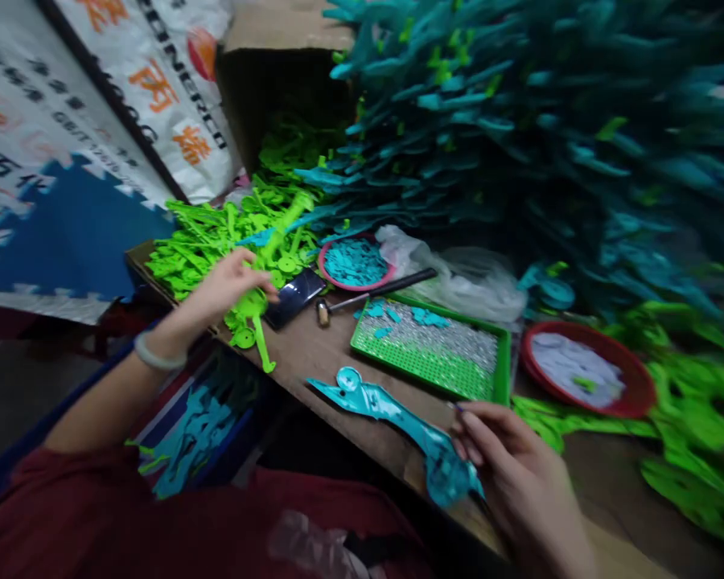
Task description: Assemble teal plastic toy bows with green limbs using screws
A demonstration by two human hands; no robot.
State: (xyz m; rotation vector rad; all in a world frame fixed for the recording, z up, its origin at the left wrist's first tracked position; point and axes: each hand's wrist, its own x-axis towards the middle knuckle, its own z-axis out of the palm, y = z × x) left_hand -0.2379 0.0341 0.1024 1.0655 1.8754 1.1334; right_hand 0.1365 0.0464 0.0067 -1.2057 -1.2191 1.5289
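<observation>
My left hand reaches to the left end of the wooden bench and grips a bright green plastic piece at the edge of a heap of green pieces. My right hand is near the front edge and holds the end of a long teal plastic piece that lies across the bench. A green tray of small silvery parts, with a few teal bits on it, sits just behind that piece.
A hammer and a dark phone lie between the hands. A pink bowl of teal bits and a red bowl of pale bits stand on the bench. Teal pieces are piled high behind; a cardboard box stands at the back.
</observation>
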